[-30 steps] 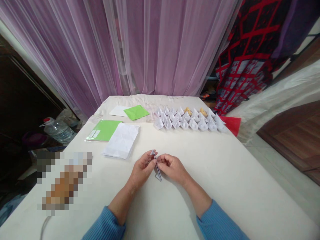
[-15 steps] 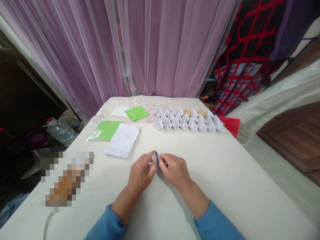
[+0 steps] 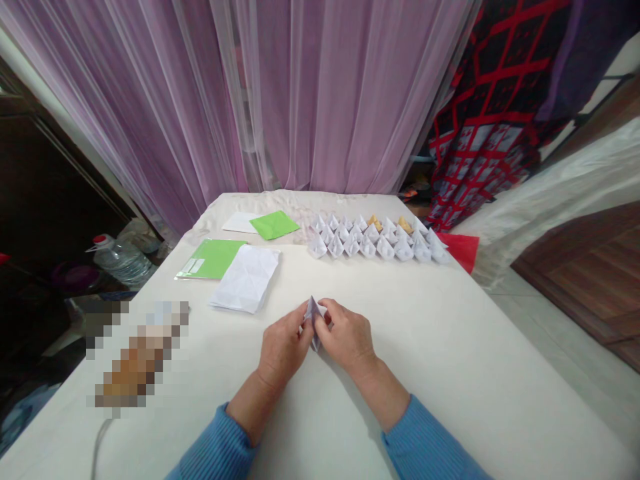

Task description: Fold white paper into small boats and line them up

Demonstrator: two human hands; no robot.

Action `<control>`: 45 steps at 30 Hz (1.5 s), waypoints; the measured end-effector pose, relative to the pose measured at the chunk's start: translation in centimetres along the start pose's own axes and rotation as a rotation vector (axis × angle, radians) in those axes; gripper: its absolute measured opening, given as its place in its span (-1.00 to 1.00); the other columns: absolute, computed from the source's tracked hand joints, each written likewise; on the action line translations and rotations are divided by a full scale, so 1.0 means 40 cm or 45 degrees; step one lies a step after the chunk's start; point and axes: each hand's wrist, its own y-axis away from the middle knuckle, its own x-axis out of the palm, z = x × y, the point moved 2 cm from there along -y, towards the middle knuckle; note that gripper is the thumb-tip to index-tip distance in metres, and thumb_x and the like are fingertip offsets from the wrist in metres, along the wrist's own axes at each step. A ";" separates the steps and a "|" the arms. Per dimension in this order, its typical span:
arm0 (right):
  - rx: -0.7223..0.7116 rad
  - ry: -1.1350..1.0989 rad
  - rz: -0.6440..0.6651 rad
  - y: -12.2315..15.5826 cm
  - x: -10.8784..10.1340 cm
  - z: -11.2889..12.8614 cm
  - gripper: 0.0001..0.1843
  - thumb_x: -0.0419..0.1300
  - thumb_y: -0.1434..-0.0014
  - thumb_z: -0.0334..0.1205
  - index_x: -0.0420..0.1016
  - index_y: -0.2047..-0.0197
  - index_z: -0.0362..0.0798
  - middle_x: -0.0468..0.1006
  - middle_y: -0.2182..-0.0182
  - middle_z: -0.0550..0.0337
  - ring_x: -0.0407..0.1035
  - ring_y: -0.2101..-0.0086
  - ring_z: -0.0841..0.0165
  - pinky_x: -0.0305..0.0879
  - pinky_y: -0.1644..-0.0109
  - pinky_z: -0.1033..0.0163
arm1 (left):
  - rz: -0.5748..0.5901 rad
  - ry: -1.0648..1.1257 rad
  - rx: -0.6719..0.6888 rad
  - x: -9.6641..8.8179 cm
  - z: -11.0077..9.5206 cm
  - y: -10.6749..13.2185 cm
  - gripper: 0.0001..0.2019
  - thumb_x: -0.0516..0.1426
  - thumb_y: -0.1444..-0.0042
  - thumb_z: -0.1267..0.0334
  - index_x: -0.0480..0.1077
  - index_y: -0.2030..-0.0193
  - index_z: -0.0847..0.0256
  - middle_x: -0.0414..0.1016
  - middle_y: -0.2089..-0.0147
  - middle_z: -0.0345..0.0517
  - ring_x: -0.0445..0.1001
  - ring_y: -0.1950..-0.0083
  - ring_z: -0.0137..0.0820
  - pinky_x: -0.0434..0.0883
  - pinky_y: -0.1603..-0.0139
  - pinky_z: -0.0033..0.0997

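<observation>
Between my two hands is a small folded piece of white paper (image 3: 313, 308), its pointed tip upward and another point showing below my thumbs. My left hand (image 3: 286, 340) pinches its left side with thumb and fingers. On the right side my right hand (image 3: 347, 331) grips it the same way, fingers curled. Part of the paper is hidden behind the fingers. Beyond my hands, several folded paper boats (image 3: 385, 248), mostly white with two yellowish ones, stand in rows at the far right of the table.
A stack of creased white sheets (image 3: 245, 283) overlaps a green paper pack (image 3: 213, 259) on the left. Farther back, a green sheet (image 3: 274, 225) lies partly over white paper (image 3: 237, 223). Red paper (image 3: 463, 251) sits by the right edge. A blurred-out object with a cable (image 3: 133, 363) lies at left.
My hands have closed in around the folded paper, which now stands more upright with its lower point showing. My right hand has shifted slightly left.
</observation>
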 end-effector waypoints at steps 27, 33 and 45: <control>-0.174 -0.414 0.267 -0.003 0.047 -0.116 -0.54 0.10 -0.14 -0.50 0.61 0.06 0.17 0.65 0.15 0.25 0.51 0.15 0.38 0.40 0.03 0.28 | 0.237 0.376 0.043 -0.011 0.107 -0.029 -0.66 0.03 -0.13 0.35 0.58 0.08 0.03 0.61 0.32 -0.16 0.50 0.24 -0.37 0.38 0.18 -0.42; -0.188 -0.342 0.241 0.002 0.051 -0.115 -0.59 0.13 -0.14 -0.50 0.64 0.14 0.16 0.64 0.18 0.24 0.50 0.18 0.37 0.37 0.08 0.29 | 0.224 0.326 -0.031 -0.017 0.100 -0.028 -0.68 0.05 -0.11 0.40 0.59 0.16 0.04 0.64 0.24 -0.18 0.54 0.19 -0.35 0.41 0.10 -0.37; -0.191 -0.278 0.168 0.001 0.030 -0.090 -0.71 0.14 -0.10 -0.45 0.64 0.23 0.04 0.63 0.25 0.18 0.47 0.21 0.35 0.33 0.06 0.29 | 0.268 -0.058 0.079 -0.041 0.055 -0.022 -0.76 0.09 -0.15 0.34 0.57 0.13 0.10 0.59 0.22 -0.10 0.49 0.16 -0.30 0.37 0.07 -0.33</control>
